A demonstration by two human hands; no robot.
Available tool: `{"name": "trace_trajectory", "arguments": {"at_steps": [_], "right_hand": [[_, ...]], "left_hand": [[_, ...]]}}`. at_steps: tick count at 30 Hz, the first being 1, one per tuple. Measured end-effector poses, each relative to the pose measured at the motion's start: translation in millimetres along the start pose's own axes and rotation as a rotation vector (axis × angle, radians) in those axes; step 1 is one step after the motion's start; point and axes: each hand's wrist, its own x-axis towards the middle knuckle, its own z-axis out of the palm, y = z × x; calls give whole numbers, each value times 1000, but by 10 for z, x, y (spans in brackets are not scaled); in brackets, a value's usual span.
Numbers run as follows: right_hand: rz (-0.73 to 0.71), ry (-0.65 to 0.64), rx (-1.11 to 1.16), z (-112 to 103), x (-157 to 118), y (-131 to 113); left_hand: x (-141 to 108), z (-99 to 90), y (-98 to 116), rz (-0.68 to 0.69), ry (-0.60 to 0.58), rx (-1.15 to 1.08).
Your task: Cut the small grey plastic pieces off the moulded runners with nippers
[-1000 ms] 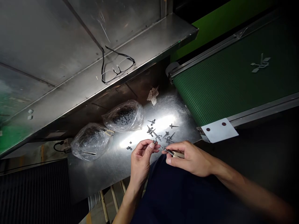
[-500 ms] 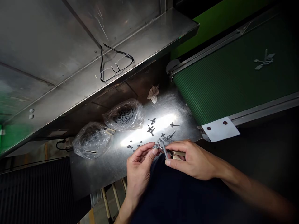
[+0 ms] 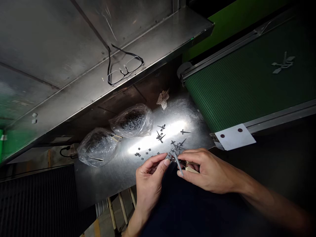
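My left hand [image 3: 150, 181] pinches a grey plastic sprue [image 3: 177, 162] between thumb and fingertips, at the end where a small square part sits. The sprue's long stem points down toward my right thumb. Wrapped around nippers with cream handles [image 3: 192, 170], my right hand [image 3: 213, 171] keeps the tool's jaws close to the sprue; the stem partly hides them. Just beyond my hands, more grey sprues [image 3: 182, 143] lie on the metal table [image 3: 111, 179]. Several small square pieces [image 3: 139, 154] are scattered left of them.
Two clear plastic bags [image 3: 145, 115] of small dark pieces stand at the table's back left. Glasses [image 3: 124, 73] rest on the metal ledge [image 3: 168, 42] above. Crumpled paper [image 3: 163, 99] lies near the green conveyor belt [image 3: 237, 85], which carries a pale sprue [image 3: 283, 63].
The sprue's stem has tilted, its lower end swinging right and down. The nipper handles sit slightly further apart from the sprue's end; both hands have shifted a little right and down.
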Motion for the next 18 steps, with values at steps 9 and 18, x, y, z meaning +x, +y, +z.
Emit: {"name": "trace_trajectory", "arguments": {"at_steps": [9,18], "right_hand": [[-18,3,-49,-3,9,-15],[-82,21,-33,-10,20,-20]], "left_hand": [[-26,20,-25,-23,-5,-63],[-42,51,-95,-89,8,-142]]}}
